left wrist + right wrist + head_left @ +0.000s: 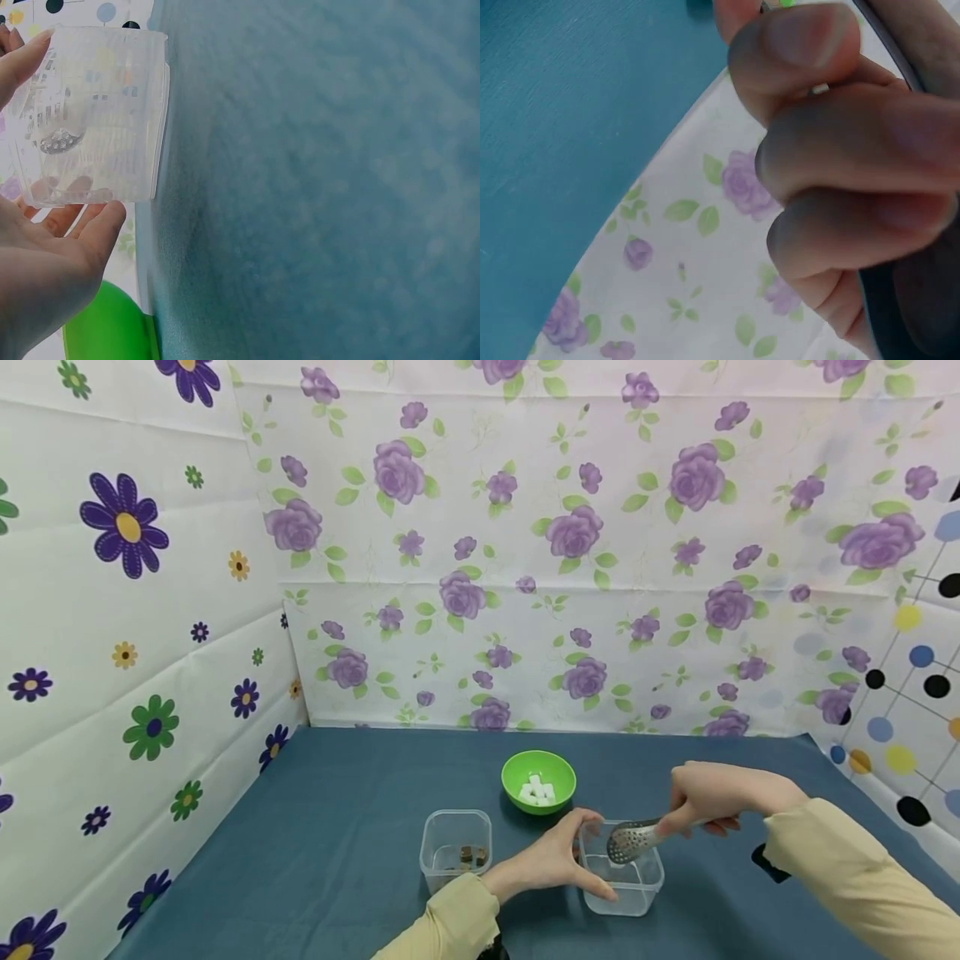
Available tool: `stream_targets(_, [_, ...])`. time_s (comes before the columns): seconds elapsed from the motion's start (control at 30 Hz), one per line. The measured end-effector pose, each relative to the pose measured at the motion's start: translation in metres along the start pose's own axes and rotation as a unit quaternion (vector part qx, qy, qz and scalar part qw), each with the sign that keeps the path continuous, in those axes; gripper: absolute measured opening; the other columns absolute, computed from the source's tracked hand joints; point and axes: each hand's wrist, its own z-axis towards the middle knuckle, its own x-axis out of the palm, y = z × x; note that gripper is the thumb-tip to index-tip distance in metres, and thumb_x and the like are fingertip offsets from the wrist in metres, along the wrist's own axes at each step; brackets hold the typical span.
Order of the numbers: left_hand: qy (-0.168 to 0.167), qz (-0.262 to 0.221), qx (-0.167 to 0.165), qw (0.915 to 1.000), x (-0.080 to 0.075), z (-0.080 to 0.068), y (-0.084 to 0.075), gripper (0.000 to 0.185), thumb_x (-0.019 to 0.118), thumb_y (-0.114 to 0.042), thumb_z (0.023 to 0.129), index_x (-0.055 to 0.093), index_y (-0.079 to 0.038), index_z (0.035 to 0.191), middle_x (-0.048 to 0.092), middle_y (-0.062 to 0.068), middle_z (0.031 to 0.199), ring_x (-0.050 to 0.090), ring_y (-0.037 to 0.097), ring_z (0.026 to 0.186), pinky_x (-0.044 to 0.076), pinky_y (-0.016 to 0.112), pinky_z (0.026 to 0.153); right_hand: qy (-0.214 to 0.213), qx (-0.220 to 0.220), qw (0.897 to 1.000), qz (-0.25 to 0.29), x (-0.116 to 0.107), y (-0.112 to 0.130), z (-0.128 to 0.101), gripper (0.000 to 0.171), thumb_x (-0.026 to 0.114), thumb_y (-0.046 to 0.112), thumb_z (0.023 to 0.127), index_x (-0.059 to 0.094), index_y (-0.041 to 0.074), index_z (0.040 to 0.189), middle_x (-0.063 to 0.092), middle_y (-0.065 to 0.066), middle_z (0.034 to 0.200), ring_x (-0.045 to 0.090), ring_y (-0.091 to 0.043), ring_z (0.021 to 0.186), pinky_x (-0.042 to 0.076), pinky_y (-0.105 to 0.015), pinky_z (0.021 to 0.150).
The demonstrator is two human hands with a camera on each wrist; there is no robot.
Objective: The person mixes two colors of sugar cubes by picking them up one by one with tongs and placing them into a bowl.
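My left hand [551, 860] holds a clear plastic container [633, 902] by its sides, thumb at the near side and fingers at the far side. In the left wrist view the container [112, 120] stands upright between thumb and fingers. My right hand [708, 797] grips metal tongs [633, 842] whose perforated end dips into the container. No food is visible inside it. Curled fingers [840, 142] fill much of the right wrist view, where the tongs are mostly hidden.
A green bowl [538, 760] with several white cubes [537, 791] stands behind my left hand. Left of that hand is another clear container [456, 827] holding brown pieces [472, 856]. Blue cloth [337, 843] covers the table, with patterned sheeting [525, 543] behind and at the sides.
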Motion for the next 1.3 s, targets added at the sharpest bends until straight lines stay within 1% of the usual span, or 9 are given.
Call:
stream_targets(0.1, [0.001,0.001,0.003,1.0,0.0,0.0,0.0,0.069,0.071,-0.009,0.078,0.032,-0.015,0.135,0.038,0.002,0.127,0.04,0.016,0.114,0.041,0.027,0.083,0.002,-0.021,1.0,0.019,0.0,-0.008,-0.003,0.036,0.064,0.046,0.079,0.066,0.02,0.056,0.047,-0.001,0.038,0.035,-0.005,0.027,0.045,-0.03,0.038])
stream_targets(0.23, [0.003,0.001,0.005,1.0,0.0,0.0,0.0,0.07,0.07,-0.009,0.079,0.031,-0.012,0.136,0.037,0.003,0.128,0.04,0.016,0.115,0.04,0.027,0.084,0.0,-0.038,0.999,0.032,0.001,-0.016,-0.005,0.034,0.063,0.045,0.081,0.066,0.021,0.058,0.048,0.0,0.038,0.034,-0.004,0.027,0.038,-0.024,0.031])
stream_targets(0.33, [0.005,-0.001,0.005,1.0,0.0,0.0,0.0,0.07,0.07,-0.009,0.079,0.03,-0.011,0.136,0.037,0.003,0.129,0.04,0.016,0.115,0.04,0.027,0.084,-0.001,-0.038,0.998,0.042,0.0,-0.019,-0.007,0.032,0.062,0.043,0.082,0.067,0.021,0.059,0.049,0.0,0.039,0.034,-0.004,0.027,0.033,-0.02,0.029])
stream_targets(0.57, [0.007,-0.002,0.006,1.0,0.0,-0.001,0.0,0.069,0.07,-0.009,0.079,0.03,-0.012,0.136,0.038,0.004,0.129,0.04,0.016,0.116,0.041,0.027,0.083,-0.008,-0.036,0.997,0.063,-0.007,-0.024,-0.012,0.032,0.061,0.042,0.084,0.069,0.02,0.062,0.05,0.0,0.041,0.034,-0.005,0.028,0.033,-0.021,0.029])
stream_targets(0.8, [0.009,-0.004,0.005,0.9999,-0.001,-0.001,0.0,0.069,0.069,-0.009,0.08,0.03,-0.013,0.136,0.036,0.004,0.131,0.039,0.017,0.117,0.04,0.027,0.084,-0.022,-0.033,0.998,0.052,-0.015,-0.028,-0.015,0.032,0.059,0.043,0.085,0.069,0.021,0.063,0.048,0.003,0.04,0.033,-0.004,0.029,0.034,-0.022,0.029])
stream_targets(1.0, [0.009,-0.007,0.008,0.9999,-0.001,-0.001,0.0,0.069,0.069,-0.008,0.08,0.029,-0.012,0.136,0.035,0.003,0.131,0.039,0.017,0.117,0.04,0.027,0.085,-0.033,-0.027,0.998,0.044,-0.03,-0.027,-0.016,0.034,0.058,0.044,0.086,0.069,0.02,0.064,0.049,0.002,0.04,0.034,-0.005,0.029,0.035,-0.024,0.029])
stream_targets(1.17, [0.009,-0.004,0.007,0.9999,-0.001,-0.001,0.0,0.07,0.069,-0.009,0.08,0.029,-0.011,0.137,0.037,0.002,0.13,0.039,0.016,0.117,0.04,0.027,0.084,-0.041,-0.028,0.998,0.042,-0.04,-0.024,-0.008,0.036,0.058,0.044,0.086,0.068,0.018,0.063,0.048,0.001,0.04,0.033,-0.006,0.029,0.035,-0.025,0.029])
stream_targets(1.3, [0.007,-0.003,0.006,1.0,-0.001,-0.001,0.0,0.07,0.07,-0.009,0.079,0.03,-0.011,0.136,0.038,-0.001,0.127,0.04,0.015,0.115,0.041,0.027,0.083,-0.051,-0.034,0.998,0.033,-0.045,-0.02,0.003,0.038,0.057,0.044,0.086,0.067,0.017,0.061,0.046,0.002,0.039,0.032,-0.006,0.029,0.035,-0.026,0.03])
